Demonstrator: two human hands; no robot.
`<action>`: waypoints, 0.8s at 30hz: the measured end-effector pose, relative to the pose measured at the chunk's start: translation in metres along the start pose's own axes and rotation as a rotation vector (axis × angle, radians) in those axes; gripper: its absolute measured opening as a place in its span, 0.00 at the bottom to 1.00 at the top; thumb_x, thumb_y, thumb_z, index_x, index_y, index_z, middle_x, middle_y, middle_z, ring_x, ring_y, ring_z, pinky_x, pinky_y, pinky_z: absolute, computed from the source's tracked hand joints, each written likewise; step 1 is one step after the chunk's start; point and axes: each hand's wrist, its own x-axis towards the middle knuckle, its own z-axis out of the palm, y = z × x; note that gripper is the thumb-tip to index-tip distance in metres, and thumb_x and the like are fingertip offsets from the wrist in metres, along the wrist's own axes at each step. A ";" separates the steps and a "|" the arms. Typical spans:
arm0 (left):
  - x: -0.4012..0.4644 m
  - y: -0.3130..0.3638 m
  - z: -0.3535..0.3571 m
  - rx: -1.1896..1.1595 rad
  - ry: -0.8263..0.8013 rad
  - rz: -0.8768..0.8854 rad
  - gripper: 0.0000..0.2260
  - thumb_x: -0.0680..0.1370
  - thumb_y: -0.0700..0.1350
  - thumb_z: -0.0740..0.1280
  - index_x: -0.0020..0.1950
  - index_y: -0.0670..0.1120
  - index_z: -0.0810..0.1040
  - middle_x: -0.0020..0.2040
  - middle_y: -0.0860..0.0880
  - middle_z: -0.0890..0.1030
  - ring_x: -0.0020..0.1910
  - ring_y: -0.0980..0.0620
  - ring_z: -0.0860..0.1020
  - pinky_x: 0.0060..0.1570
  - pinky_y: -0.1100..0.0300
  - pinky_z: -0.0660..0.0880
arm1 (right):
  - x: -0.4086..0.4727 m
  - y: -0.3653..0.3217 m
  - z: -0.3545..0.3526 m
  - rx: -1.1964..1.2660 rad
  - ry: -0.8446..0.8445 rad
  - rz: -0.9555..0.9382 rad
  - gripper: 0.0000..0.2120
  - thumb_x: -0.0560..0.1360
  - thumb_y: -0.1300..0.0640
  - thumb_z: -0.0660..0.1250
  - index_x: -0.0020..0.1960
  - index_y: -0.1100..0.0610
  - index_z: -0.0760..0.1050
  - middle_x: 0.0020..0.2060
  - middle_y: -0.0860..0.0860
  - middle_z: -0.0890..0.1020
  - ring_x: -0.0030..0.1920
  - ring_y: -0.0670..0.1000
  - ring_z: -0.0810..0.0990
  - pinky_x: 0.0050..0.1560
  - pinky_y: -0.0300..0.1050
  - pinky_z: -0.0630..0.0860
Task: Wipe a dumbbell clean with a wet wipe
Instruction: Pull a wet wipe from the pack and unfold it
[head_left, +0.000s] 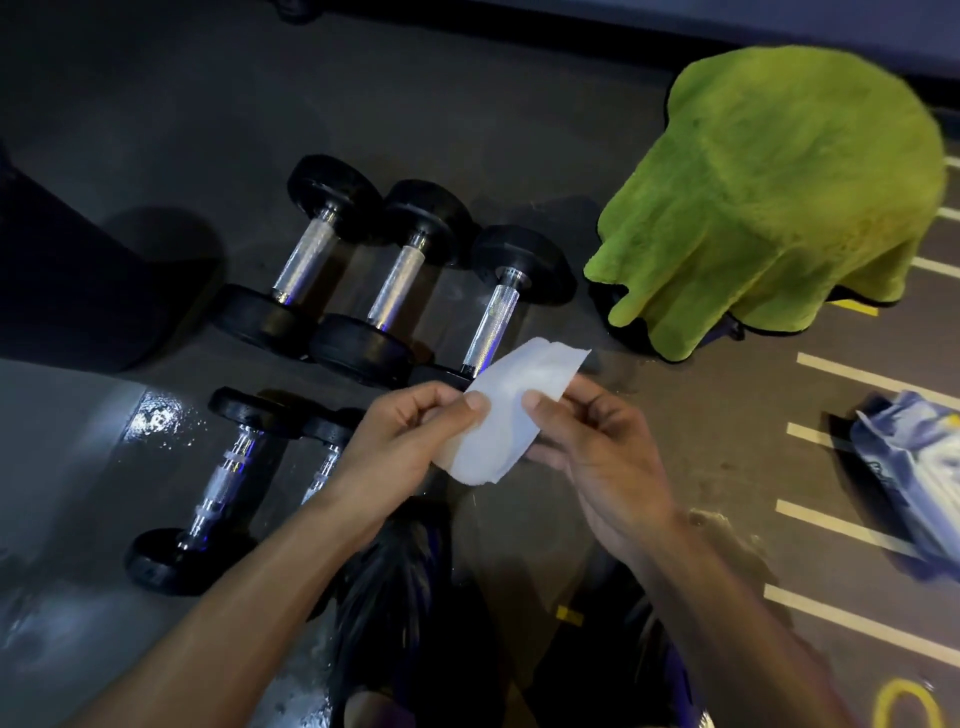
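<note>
Dumbbell (498, 306) nearest my wipe lies on the dark floor (519, 130), third in a row of three, its near end hidden behind the white wet wipe (498, 415). I pinch that wipe with my left hand (400, 447) and right hand (597, 447), just above the dumbbell.
</note>
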 end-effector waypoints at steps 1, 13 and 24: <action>0.001 0.003 -0.001 -0.006 -0.029 -0.016 0.18 0.76 0.55 0.77 0.44 0.39 0.83 0.40 0.44 0.82 0.39 0.50 0.78 0.42 0.57 0.74 | 0.001 -0.001 -0.003 -0.030 -0.012 -0.004 0.09 0.80 0.66 0.68 0.58 0.62 0.83 0.53 0.73 0.81 0.57 0.65 0.84 0.54 0.59 0.84; 0.009 0.028 0.011 -0.077 -0.139 0.058 0.03 0.81 0.43 0.69 0.51 0.45 0.81 0.37 0.37 0.79 0.27 0.49 0.75 0.26 0.63 0.74 | -0.004 -0.013 -0.028 -0.145 -0.240 -0.208 0.13 0.82 0.66 0.65 0.60 0.55 0.83 0.51 0.57 0.86 0.48 0.58 0.84 0.47 0.52 0.82; 0.010 0.058 0.005 0.323 -0.247 0.236 0.18 0.82 0.28 0.60 0.44 0.42 0.86 0.42 0.45 0.85 0.42 0.52 0.82 0.44 0.64 0.79 | -0.008 -0.012 -0.030 -0.030 -0.185 -0.030 0.16 0.79 0.54 0.70 0.65 0.58 0.80 0.60 0.61 0.84 0.64 0.66 0.79 0.69 0.63 0.74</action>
